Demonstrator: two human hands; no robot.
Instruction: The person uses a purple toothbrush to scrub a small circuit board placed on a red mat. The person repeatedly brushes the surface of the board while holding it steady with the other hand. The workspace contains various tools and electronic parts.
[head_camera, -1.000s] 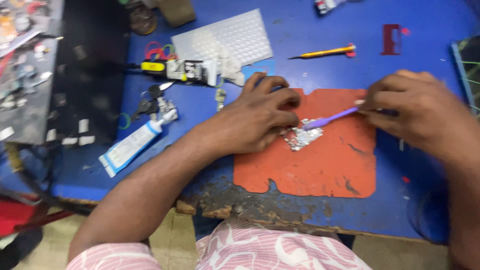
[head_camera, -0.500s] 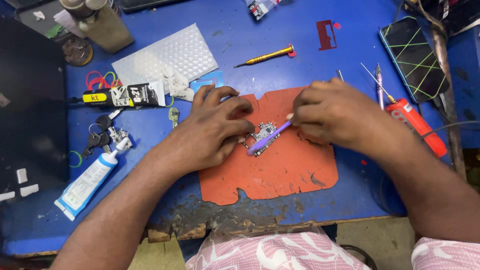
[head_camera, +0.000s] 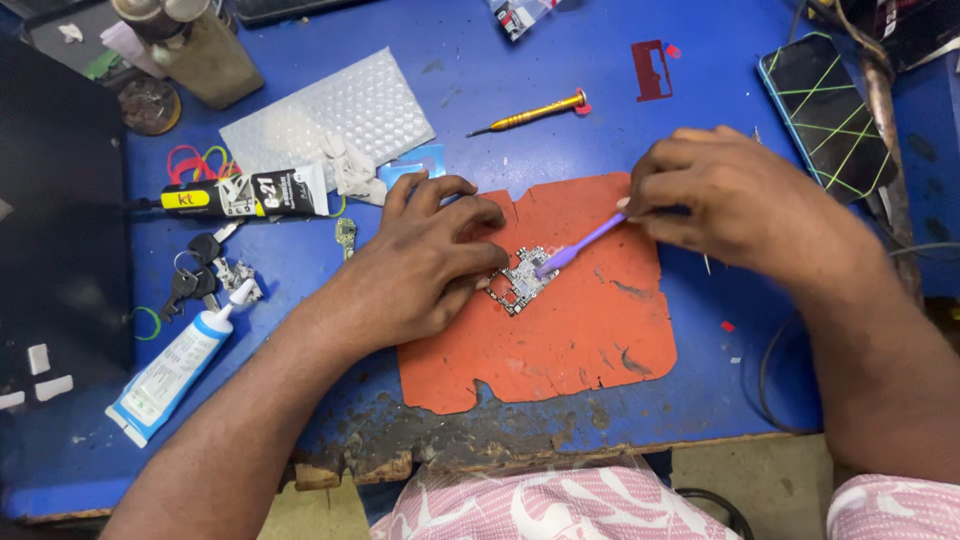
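Note:
A small circuit board lies on an orange mat on the blue table. My left hand rests on the mat and pins the board's left edge with its fingertips. My right hand grips a purple brush-like tool, whose head touches the board's upper right part.
Left of the mat lie a black glue tube, a white tube, keys and bubble wrap. A yellow screwdriver sits behind the mat, a phone at the far right. The table's front edge is worn.
The view has shifted, so the mat sits further right and lower in frame. My right hand has drawn back to the right, and the purple tool now shows more of its length.

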